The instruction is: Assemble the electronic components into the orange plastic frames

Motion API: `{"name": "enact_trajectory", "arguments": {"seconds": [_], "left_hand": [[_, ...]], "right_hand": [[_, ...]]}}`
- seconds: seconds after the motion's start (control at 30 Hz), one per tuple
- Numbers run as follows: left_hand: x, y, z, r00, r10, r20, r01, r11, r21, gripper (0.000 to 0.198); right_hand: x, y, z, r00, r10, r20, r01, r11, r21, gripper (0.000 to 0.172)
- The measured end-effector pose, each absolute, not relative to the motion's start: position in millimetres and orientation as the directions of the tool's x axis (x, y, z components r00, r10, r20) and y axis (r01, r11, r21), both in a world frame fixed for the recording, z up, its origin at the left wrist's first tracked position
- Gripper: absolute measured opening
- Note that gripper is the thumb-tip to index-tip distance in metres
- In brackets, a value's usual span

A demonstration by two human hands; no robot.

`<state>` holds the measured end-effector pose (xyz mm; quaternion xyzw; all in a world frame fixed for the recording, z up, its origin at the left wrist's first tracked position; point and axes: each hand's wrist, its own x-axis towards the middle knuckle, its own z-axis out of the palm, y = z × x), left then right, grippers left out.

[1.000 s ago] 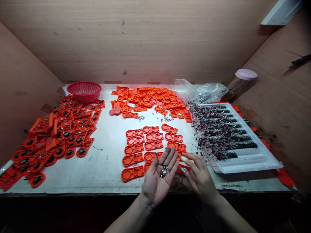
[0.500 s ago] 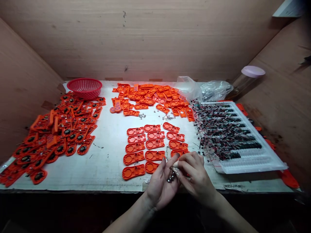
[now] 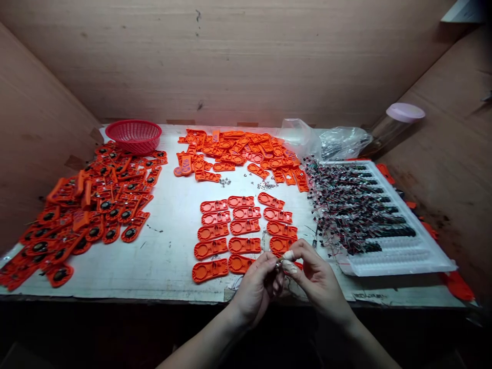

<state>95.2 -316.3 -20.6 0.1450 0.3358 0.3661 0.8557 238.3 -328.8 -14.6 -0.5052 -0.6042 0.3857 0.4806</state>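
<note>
My left hand (image 3: 258, 287) is closed, its thumb and forefinger pinching a tiny shiny metal part (image 3: 278, 264). My right hand (image 3: 313, 277), with pale wraps on its thumb and forefinger, pinches at the same spot; what its fingertips hold is too small to name. Both hands are near the table's front edge, over the lower right of the laid-out shells. Those orange plastic shells (image 3: 245, 245) lie open side up in three columns. The inside of my left palm is hidden by curled fingers.
Orange parts with dark round discs (image 3: 113, 210) are heaped at left, by a red basket (image 3: 134, 137). More orange shells (image 3: 246, 151) lie behind, with small metal pieces (image 3: 266, 185) before them. At right, a white tray (image 3: 426, 256) holds wired black components (image 3: 346, 205).
My left hand has gone from an open palm holding several small dark shiny pieces to a closed pinch. My right fingertips now meet the left ones at the small metal part.
</note>
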Motion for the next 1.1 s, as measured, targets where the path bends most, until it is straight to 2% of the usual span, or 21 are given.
{"name": "enact_trajectory", "arguments": {"seconds": [0.1, 0.23, 0.37, 0.43, 0.6, 0.73, 0.8, 0.9, 1.1], "left_hand": [[96, -314, -17, 0.559, 0.682, -0.471, -0.517, 0.731, 0.446, 0.028], [99, -312, -15, 0.641, 0.592, -0.488, -0.494, 0.805, 0.329, 0.025], [103, -309, -13, 0.714, 0.531, -0.457, -0.473, 0.846, 0.244, 0.025], [105, -308, -13, 0.697, 0.537, -0.475, -0.460, 0.843, 0.279, 0.027], [107, -308, -14, 0.587, 0.638, -0.498, -0.432, 0.768, 0.473, 0.034], [106, -307, -15, 0.564, 0.686, -0.460, -0.438, 0.721, 0.537, 0.031], [105, -306, -15, 0.550, 0.699, -0.457, -0.441, 0.708, 0.551, 0.031], [105, -307, -15, 0.533, 0.709, -0.463, -0.461, 0.702, 0.544, 0.031], [109, -309, -14, 0.506, 0.714, -0.484, -0.517, 0.701, 0.492, 0.029]], "right_hand": [[244, -328, -16, -0.092, 0.971, 0.219, 0.220, 0.234, -0.947, 0.009], [246, -326, -18, -0.119, 0.939, 0.324, 0.311, 0.345, -0.886, 0.010], [247, -324, -22, -0.129, 0.945, 0.302, 0.243, 0.325, -0.914, 0.010], [249, -323, -22, -0.104, 0.952, 0.287, 0.235, 0.304, -0.923, 0.010], [249, -324, -21, -0.002, 0.964, 0.266, 0.266, 0.257, -0.929, 0.010], [249, -327, -22, 0.033, 0.970, 0.242, 0.245, 0.227, -0.943, 0.009], [249, -329, -24, 0.062, 0.957, 0.284, 0.268, 0.258, -0.928, 0.013], [249, -334, -27, 0.055, 0.915, 0.401, 0.408, 0.346, -0.845, 0.026], [248, -338, -33, 0.016, 0.770, 0.638, 0.666, 0.468, -0.581, 0.043]]}}
